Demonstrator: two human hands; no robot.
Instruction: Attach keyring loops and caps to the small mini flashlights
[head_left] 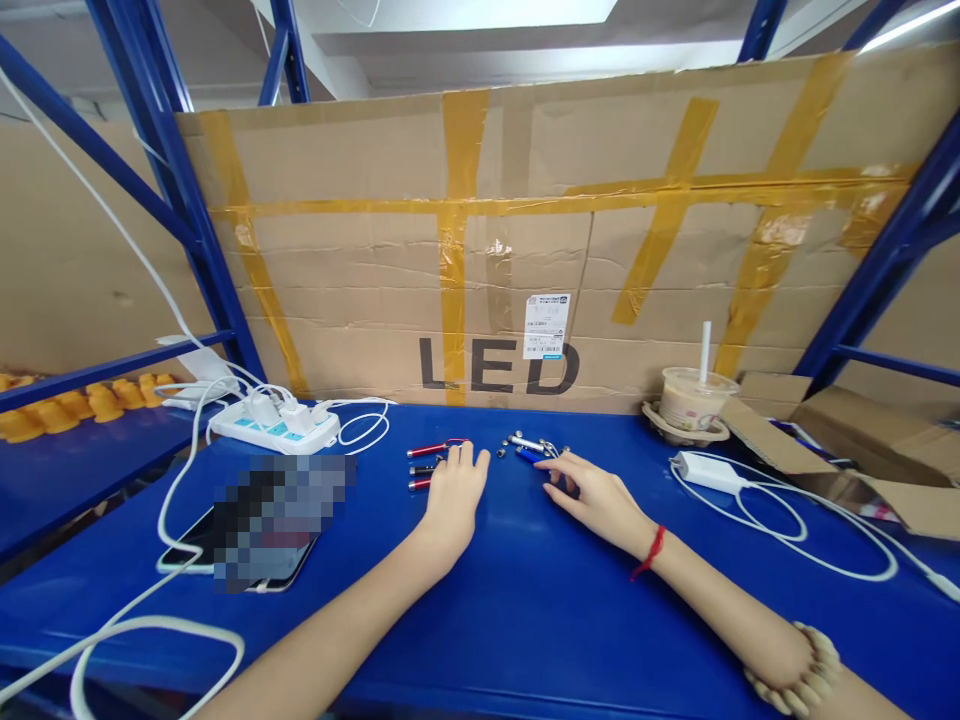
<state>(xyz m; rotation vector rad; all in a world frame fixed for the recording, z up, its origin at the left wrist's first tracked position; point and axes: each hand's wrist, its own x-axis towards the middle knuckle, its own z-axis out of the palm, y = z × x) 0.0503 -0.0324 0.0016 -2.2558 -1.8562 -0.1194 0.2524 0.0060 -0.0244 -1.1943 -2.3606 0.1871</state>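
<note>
My left hand (456,488) lies palm down on the blue table, fingers stretched out and thumb apart. Its fingertips rest at the right ends of a small red metal tube (427,450), a black tube (422,470) and another red tube (418,485), which look like keychain flashlights and lie side by side. My right hand (596,492) is beside a blue tube (528,455), its index fingertip at the tube's right end and its thumb apart from the fingers. Just behind lies a silver tube (527,443). Several tiny round metal pieces (502,453) lie around them.
A white power strip (274,425) with cables stands back left, near a phone-like device (187,545). A drink cup (694,398) with a straw, a white adapter (709,470) and an open carton (870,450) are on the right. Large cardboard (360,290) closes off the back.
</note>
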